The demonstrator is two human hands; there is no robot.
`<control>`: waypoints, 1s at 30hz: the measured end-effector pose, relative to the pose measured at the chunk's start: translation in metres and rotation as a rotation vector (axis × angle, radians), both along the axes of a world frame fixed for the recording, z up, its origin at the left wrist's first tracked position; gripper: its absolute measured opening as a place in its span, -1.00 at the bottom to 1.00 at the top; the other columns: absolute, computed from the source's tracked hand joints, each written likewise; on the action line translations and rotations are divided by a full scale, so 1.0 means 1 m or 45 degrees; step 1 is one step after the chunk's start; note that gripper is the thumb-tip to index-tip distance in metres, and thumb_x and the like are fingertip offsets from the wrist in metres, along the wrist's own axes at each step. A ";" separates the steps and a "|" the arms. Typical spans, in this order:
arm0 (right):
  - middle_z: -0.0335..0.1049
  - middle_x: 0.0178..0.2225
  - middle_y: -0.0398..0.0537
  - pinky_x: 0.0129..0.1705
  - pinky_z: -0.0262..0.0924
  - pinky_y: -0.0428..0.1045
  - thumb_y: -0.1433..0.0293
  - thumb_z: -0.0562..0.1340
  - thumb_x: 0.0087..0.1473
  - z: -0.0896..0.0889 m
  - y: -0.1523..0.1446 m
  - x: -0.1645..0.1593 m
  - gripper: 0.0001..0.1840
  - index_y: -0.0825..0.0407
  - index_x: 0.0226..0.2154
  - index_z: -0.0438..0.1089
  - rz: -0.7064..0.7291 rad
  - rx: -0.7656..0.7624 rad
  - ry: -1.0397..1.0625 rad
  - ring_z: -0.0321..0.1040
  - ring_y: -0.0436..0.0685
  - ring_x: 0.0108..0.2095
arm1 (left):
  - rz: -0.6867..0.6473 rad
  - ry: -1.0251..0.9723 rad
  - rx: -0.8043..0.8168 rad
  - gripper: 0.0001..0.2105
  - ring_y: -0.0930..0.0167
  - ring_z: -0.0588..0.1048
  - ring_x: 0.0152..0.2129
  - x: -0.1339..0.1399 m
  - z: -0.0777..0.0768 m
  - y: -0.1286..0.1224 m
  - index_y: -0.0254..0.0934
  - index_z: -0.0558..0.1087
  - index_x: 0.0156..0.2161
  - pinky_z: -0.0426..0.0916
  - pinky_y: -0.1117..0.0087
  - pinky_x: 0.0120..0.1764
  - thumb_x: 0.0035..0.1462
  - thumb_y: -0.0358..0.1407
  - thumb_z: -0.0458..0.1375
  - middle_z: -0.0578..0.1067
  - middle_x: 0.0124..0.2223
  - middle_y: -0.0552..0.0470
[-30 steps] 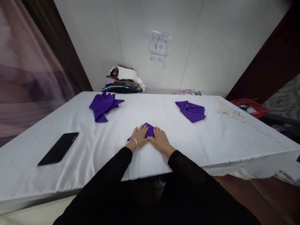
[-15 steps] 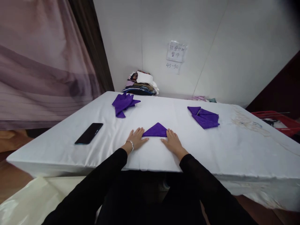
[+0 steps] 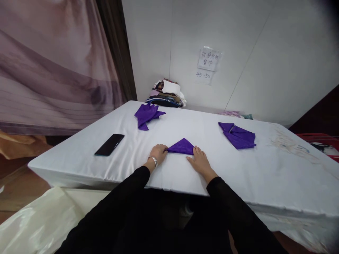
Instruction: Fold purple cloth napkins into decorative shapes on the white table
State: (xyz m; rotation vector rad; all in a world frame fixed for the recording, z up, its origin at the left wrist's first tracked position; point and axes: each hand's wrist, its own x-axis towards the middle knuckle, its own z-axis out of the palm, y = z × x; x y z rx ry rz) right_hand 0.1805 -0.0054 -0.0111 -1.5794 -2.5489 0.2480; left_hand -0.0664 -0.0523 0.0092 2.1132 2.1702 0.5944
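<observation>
A purple cloth napkin (image 3: 181, 146), folded into a flat triangle, lies on the white tablecloth with its peak pointing away from me. My left hand (image 3: 159, 153), with a silver bracelet at the wrist, pinches the napkin's left corner between thumb and fingers. On the right corner rest the fingertips of my right hand (image 3: 200, 160), laid flat with the thumb held apart. Farther back on the left sits a purple napkin folded with several points (image 3: 148, 115). Another folded purple napkin (image 3: 238, 135) lies to the right.
A black phone (image 3: 109, 144) lies at the left of the white-covered table (image 3: 127, 155). Behind the table's back edge is a stack of folded cloths (image 3: 166, 93), below a handwritten sign (image 3: 208, 60) on the wall. A red basket (image 3: 317, 137) stands beyond the right side.
My left hand has gone from lying flat to pinching the napkin's left corner, which is slightly raised. My right hand stays on the right corner. The view has shifted a little left.
</observation>
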 end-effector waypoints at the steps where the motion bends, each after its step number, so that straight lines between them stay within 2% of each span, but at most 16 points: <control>1: -0.34 0.29 0.11 0.21 -0.44 0.10 -0.05 -0.20 0.12 0.000 0.000 0.000 -0.15 0.23 0.24 -0.19 -0.002 0.003 -0.003 -0.42 0.20 0.27 | 0.013 0.001 -0.005 -0.77 0.35 0.40 -0.22 0.001 0.001 0.002 -0.21 0.46 -0.19 0.27 0.35 -0.11 0.08 -0.32 0.01 0.50 -0.21 0.03; 5: -0.34 0.29 0.12 0.22 -0.45 0.09 -0.05 -0.21 0.12 0.001 0.000 0.000 -0.15 0.24 0.24 -0.18 0.000 0.003 -0.009 -0.42 0.19 0.27 | 0.037 0.013 -0.025 -0.79 0.33 0.40 -0.26 0.003 0.004 0.003 -0.24 0.45 -0.23 0.28 0.32 -0.15 0.07 -0.36 0.00 0.50 -0.26 0.00; 9: -0.35 0.29 0.11 0.22 -0.45 0.09 -0.05 -0.20 0.12 0.002 -0.001 0.000 -0.14 0.24 0.24 -0.18 -0.005 -0.015 -0.019 -0.42 0.19 0.27 | -0.007 0.030 -0.046 -0.81 0.36 0.40 -0.28 0.001 0.006 0.000 -0.25 0.44 -0.28 0.28 0.35 -0.15 0.08 -0.39 -0.02 0.48 -0.30 -0.01; 18: -0.34 0.29 0.09 0.22 -0.45 0.09 -0.04 -0.19 0.12 0.003 -0.002 -0.001 -0.16 0.23 0.24 -0.17 -0.007 -0.003 -0.024 -0.41 0.19 0.27 | -0.066 -0.007 -0.036 -0.75 0.39 0.39 -0.24 -0.007 0.003 -0.004 -0.25 0.44 -0.20 0.28 0.39 -0.11 0.08 -0.43 -0.04 0.48 -0.24 0.00; 30: -0.34 0.29 0.07 0.21 -0.44 0.09 -0.03 -0.17 0.12 0.007 -0.002 -0.002 -0.19 0.17 0.24 -0.16 -0.005 -0.036 -0.018 -0.40 0.19 0.27 | 0.089 -0.004 -0.026 -0.78 0.36 0.42 -0.28 -0.005 0.006 -0.009 -0.22 0.46 -0.31 0.32 0.35 -0.18 0.02 -0.40 -0.02 0.50 -0.30 0.01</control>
